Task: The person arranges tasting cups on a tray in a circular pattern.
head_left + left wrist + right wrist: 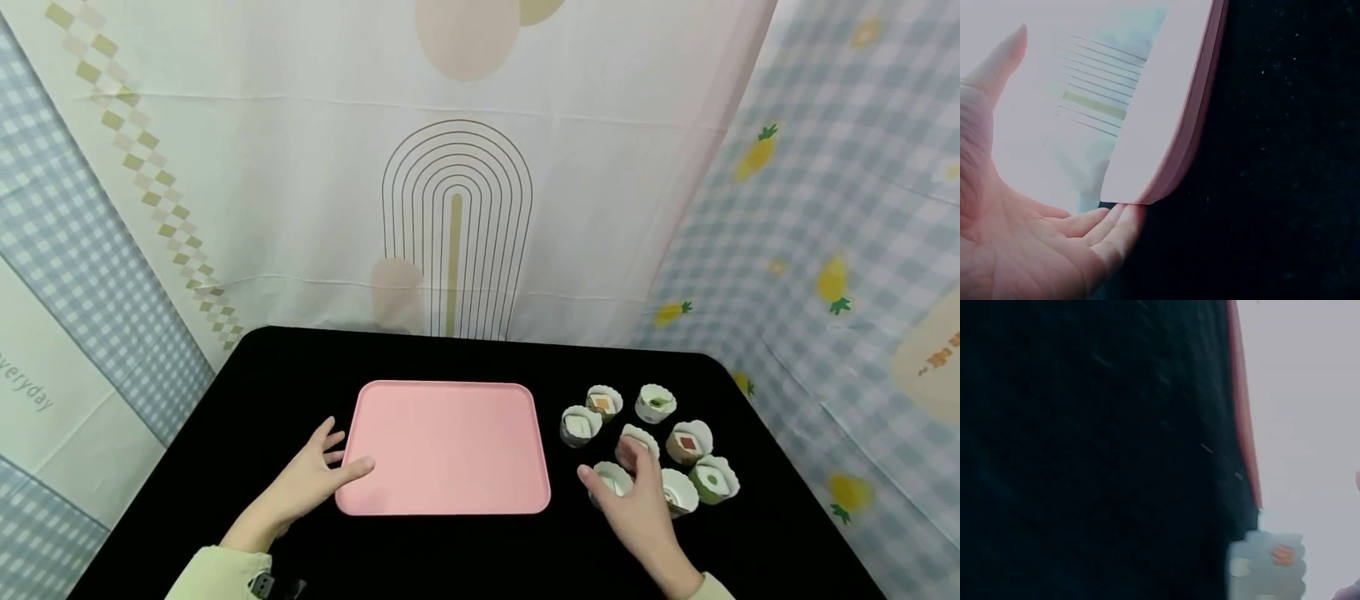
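A pink rectangular tray [450,446] lies flat on the black table. My left hand [296,487] is at its left edge, thumb over the rim and fingers spread. In the left wrist view, that hand's fingertips [1132,215] are right at the tray's corner. On the right, my right hand [641,508] hovers among several small scalloped-rim cups, thumb and fingers apart. Beside its thumb is a white cup [615,477], and its fingers overlap another cup [640,437]. One pale patterned cup [1266,569] appears in the right wrist view; the hand itself barely shows there.
More cups stand around the right hand: a white one [581,426], one with an orange square inside [603,403], one with green inside [656,404], one with a red square [688,442] and a green one [714,479]. Patterned curtains [585,208] hang behind the table.
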A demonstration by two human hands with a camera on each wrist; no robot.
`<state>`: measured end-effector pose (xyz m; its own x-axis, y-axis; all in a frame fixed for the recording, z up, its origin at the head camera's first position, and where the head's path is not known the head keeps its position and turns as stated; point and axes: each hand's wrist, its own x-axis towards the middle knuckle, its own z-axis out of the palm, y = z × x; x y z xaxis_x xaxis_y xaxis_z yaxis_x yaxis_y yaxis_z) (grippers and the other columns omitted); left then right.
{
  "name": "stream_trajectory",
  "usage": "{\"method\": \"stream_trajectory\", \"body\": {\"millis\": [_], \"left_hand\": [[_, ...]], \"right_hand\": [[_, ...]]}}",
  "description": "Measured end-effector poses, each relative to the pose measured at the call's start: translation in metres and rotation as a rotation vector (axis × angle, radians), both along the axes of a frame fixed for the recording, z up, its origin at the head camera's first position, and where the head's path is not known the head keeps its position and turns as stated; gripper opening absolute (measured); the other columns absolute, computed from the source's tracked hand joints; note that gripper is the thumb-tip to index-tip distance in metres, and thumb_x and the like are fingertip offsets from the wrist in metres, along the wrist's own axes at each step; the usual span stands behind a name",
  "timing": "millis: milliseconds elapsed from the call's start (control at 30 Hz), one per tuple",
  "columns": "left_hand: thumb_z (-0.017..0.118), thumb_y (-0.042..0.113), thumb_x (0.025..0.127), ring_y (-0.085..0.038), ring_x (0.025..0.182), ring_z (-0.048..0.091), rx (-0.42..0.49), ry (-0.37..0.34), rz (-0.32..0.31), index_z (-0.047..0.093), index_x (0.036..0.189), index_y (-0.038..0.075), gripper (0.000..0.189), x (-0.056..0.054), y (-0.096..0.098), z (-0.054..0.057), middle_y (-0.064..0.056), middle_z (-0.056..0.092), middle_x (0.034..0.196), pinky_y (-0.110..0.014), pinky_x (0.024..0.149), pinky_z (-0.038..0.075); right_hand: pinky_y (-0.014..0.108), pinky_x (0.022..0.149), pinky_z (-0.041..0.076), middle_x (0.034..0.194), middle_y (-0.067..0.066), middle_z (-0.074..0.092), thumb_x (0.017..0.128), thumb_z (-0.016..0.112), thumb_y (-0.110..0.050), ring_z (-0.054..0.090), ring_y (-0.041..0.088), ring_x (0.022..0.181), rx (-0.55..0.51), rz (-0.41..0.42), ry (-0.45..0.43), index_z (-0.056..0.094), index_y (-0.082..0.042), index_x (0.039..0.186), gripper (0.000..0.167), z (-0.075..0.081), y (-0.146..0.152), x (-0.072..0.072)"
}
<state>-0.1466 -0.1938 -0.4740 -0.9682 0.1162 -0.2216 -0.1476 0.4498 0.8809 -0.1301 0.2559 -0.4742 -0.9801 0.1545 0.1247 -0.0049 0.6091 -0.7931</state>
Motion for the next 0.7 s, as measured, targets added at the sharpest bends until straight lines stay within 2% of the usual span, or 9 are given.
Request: {"method": "stream_trajectory", "body": {"millis": [133, 267, 400, 567, 700], "left_hand": [[0.073, 0.047, 0.083, -0.04, 0.127, 0.042, 0.007, -0.017, 0.043, 0.011, 0.152, -0.002, 0.105, -0.004, -0.002, -0.007, -0.026, 0.033, 0.148, -0.05, 0.095, 0.047], [0.076, 0.043, 0.081, -0.029, 0.115, 0.052, 0.031, -0.023, 0.059, 0.025, 0.149, -0.003, 0.096, -0.008, -0.004, -0.011, -0.021, 0.045, 0.139, -0.041, 0.089, 0.051], [0.08, 0.026, 0.079, -0.022, 0.099, 0.056, 0.051, -0.018, 0.055, 0.038, 0.144, -0.002, 0.081, -0.01, -0.004, -0.012, -0.016, 0.051, 0.128, -0.034, 0.079, 0.054], [0.072, -0.005, 0.072, -0.023, 0.09, 0.053, 0.055, 0.009, 0.047, 0.04, 0.141, -0.005, 0.077, -0.011, -0.004, -0.013, -0.017, 0.05, 0.121, -0.03, 0.065, 0.052], [0.068, -0.012, 0.07, -0.024, 0.09, 0.051, 0.063, 0.007, 0.032, 0.039, 0.142, -0.004, 0.078, -0.013, -0.007, -0.016, -0.017, 0.048, 0.121, -0.029, 0.064, 0.05]], "right_hand": [[0.052, 0.107, 0.031, 0.14, 0.022, 0.034, 0.081, 0.078, -0.041, 0.036, 0.036, 0.129, -0.11, -0.039, -0.008, 0.023, -0.002, 0.147, 0.095, -0.008, -0.009, 0.005], [0.052, 0.108, 0.028, 0.139, 0.021, 0.037, 0.08, 0.079, -0.038, 0.035, 0.035, 0.131, -0.187, -0.053, -0.041, 0.019, -0.005, 0.148, 0.097, -0.016, -0.013, 0.006], [0.047, 0.104, 0.034, 0.137, 0.018, 0.043, 0.078, 0.081, -0.036, 0.042, 0.033, 0.126, -0.205, -0.062, -0.105, 0.024, -0.005, 0.144, 0.093, -0.024, -0.012, 0.004], [0.035, 0.092, 0.043, 0.136, 0.017, 0.043, 0.076, 0.083, -0.032, 0.049, 0.029, 0.116, -0.17, -0.026, -0.211, 0.029, -0.003, 0.137, 0.086, -0.029, -0.005, 0.0], [0.032, 0.087, 0.045, 0.133, 0.016, 0.044, 0.076, 0.083, -0.026, 0.051, 0.028, 0.111, -0.194, 0.018, -0.247, 0.031, -0.004, 0.132, 0.08, -0.031, 0.002, -0.002]]}}
